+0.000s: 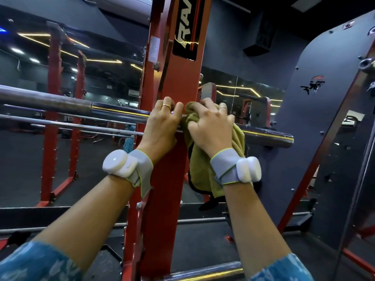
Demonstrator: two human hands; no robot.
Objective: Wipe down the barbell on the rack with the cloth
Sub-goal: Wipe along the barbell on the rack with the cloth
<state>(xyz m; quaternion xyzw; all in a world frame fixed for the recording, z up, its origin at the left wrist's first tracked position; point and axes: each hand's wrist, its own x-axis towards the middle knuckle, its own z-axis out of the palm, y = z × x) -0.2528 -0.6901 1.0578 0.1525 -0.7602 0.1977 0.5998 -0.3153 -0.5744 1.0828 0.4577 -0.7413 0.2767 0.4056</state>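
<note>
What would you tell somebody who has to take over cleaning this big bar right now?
Left hand: grips the long silver steel barbell where it crosses the red steel rack upright.
Right hand: grips the olive-green cloth, bunched over the bar just right of the upright; the rest of the cloth hangs down.
Done: the cloth is on the bar. How much is already wiped cannot be told.
Left: probably rub the cloth along to the bar's right end, then along the long stretch to the left.
</note>
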